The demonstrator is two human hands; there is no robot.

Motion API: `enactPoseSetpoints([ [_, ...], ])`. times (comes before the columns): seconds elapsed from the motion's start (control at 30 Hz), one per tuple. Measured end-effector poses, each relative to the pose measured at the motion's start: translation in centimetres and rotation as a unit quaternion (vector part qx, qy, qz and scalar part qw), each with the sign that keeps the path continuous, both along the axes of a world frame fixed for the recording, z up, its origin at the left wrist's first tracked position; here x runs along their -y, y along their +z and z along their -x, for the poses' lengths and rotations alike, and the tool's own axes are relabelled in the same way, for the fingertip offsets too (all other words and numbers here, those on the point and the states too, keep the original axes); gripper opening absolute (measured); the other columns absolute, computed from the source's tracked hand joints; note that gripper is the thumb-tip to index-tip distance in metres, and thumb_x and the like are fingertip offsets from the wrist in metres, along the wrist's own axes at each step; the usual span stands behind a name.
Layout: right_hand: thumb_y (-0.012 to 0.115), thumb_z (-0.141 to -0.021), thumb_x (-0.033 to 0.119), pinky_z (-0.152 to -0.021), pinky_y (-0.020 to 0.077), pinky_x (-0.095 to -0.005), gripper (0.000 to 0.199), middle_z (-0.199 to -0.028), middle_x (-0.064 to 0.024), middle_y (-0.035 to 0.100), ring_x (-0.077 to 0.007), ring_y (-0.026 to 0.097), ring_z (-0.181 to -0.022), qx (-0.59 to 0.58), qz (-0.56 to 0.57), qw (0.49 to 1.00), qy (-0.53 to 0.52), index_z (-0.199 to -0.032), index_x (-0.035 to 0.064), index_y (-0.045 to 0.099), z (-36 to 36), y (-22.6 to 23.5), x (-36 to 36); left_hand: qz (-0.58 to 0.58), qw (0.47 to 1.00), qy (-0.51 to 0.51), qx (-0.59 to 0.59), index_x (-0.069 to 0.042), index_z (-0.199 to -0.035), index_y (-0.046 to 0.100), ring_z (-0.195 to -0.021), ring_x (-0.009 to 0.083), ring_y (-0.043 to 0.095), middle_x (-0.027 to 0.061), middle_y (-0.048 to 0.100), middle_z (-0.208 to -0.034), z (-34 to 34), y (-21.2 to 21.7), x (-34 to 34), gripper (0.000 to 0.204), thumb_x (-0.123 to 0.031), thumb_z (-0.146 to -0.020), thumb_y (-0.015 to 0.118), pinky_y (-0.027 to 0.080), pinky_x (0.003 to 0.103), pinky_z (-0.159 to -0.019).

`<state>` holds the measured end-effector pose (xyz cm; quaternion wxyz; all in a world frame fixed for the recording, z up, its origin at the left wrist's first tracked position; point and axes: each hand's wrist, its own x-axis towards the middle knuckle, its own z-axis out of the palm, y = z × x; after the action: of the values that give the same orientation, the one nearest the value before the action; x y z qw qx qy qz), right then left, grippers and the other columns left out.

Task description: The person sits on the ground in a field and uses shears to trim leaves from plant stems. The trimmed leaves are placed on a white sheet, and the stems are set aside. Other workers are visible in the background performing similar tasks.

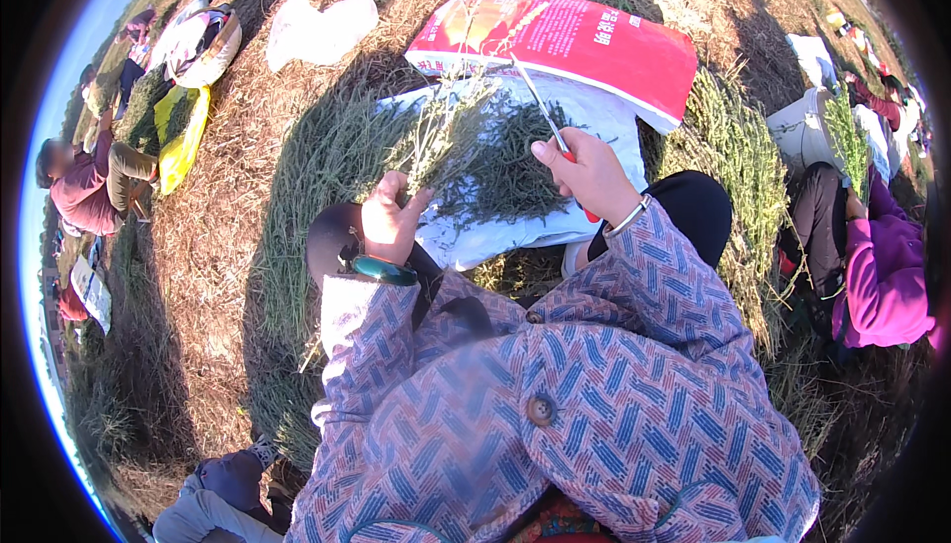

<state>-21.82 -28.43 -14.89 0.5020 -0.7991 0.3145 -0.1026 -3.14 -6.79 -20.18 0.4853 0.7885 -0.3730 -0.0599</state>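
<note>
My left hand (391, 221) is closed round the lower stems of a bunch of green-yellow plant stalks (436, 137), whose thin tops spread upward. My right hand (594, 174) grips the red handles of a pair of scissors (536, 97). Their metal blades point up and left, to the right of the stalks; whether they are parted is hard to tell. Below both hands, a heap of dark green clippings (515, 166) lies on a white sheet (609, 137) in front of my knees. At its far side is a red and white printed sack (634, 67).
Cut plants are heaped at my left (312, 176) and my right (733, 152). A white plastic bag (322, 30) lies on the dry straw beyond. People sit working on both sides, one beside a yellow bag (183, 152), another near a pale container (800, 132).
</note>
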Motion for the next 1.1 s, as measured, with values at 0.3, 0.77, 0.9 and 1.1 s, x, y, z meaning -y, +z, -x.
enactPoseSetpoints([
  [0.3, 0.062, -0.089, 0.049, -0.068, 0.0459, -0.0438, 0.052, -0.072, -0.0199, 0.061, -0.0362, 0.061, -0.072, -0.032, 0.095, 0.995, -0.001, -0.082, -0.0024, 0.061, -0.1, 0.9, 2.1, -0.03, 0.999, 0.009, -0.033, -0.002, -0.081, 0.051, -0.068, 0.0094, 0.04, -0.0012, 0.045, -0.072, 0.5, 0.4, 0.1, 0.024, -0.003, -0.075, 0.074, 0.038, 0.025, -0.062],
  [0.77, 0.065, -0.084, 0.048, -0.072, 0.0463, -0.043, 0.048, -0.081, -0.0169, 0.062, -0.036, 0.061, -0.08, -0.076, 0.259, 0.955, 0.121, -0.093, 0.0009, 0.061, 0.7, 2.8, 4.4, 0.01, 0.994, -0.031, -0.107, 0.0, -0.095, 0.059, -0.073, 0.0121, 0.055, 0.0066, 0.06, -0.079, -0.6, -1.6, -0.9, 0.021, -0.007, -0.081, 0.072, 0.047, 0.027, -0.07],
  [0.9, 0.065, -0.084, 0.048, -0.071, 0.0463, -0.0422, 0.047, -0.082, -0.0166, 0.061, -0.0349, 0.061, -0.081, -0.052, 0.281, 0.952, 0.11, -0.093, 0.0013, 0.061, 0.7, 3.0, 5.4, 0.057, 0.987, -0.048, -0.142, -0.001, -0.095, 0.059, -0.073, 0.0116, 0.053, 0.0052, 0.059, -0.08, -0.7, -1.9, -0.8, 0.021, -0.005, -0.08, 0.072, 0.046, 0.026, -0.069],
  [1.1, 0.066, -0.085, 0.047, -0.07, 0.045, -0.0407, 0.048, -0.083, -0.0169, 0.06, -0.033, 0.058, -0.078, -0.03, 0.246, 0.958, 0.143, -0.093, 0.0004, 0.06, 0.3, 2.6, 6.2, 0.047, 0.993, -0.047, -0.098, -0.002, -0.094, 0.059, -0.07, 0.0106, 0.051, 0.0028, 0.057, -0.077, -0.6, -1.7, -0.7, 0.021, -0.004, -0.079, 0.074, 0.044, 0.026, -0.065],
])
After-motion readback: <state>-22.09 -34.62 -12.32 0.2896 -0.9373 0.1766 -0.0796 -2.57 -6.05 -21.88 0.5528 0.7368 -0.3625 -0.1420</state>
